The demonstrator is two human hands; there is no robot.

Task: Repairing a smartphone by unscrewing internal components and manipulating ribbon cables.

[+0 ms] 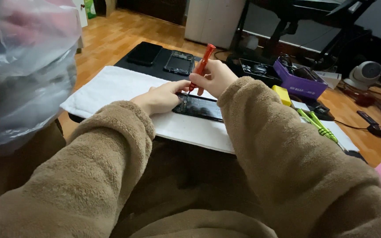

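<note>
Nearest to us, our two forearms in fuzzy tan sleeves (pixel 102 176) reach forward over a white towel (pixel 111 86) spread across a dark work board (pixel 124 61). On the towel lies an opened smartphone (pixel 201 108), its dark insides facing up, directly under both hands. Our left hand (pixel 162 98) rests flat on the phone's left end, fingers stretched forward and pressing down on it, gripping nothing. Our right hand (pixel 212 77) is curled closed around a red precision screwdriver (pixel 202 65), held tilted with its tip down on the phone near the left fingertips.

To the right of the phone, a small yellow block (pixel 282 94) sits on the towel's edge, and two green-handled tools (pixel 318 125) lie side by side just beyond it.

Farther off, a black phone (pixel 144 53) and a phone frame (pixel 179 63) lie on the board. A shallow black tray (pixel 256 70) holds small parts too blurred to tell apart. Beside it, a purple box (pixel 303 86) holds dark tools and cables.

A crumpled clear plastic bag (pixel 23 66) fills the left edge of our view.
</note>
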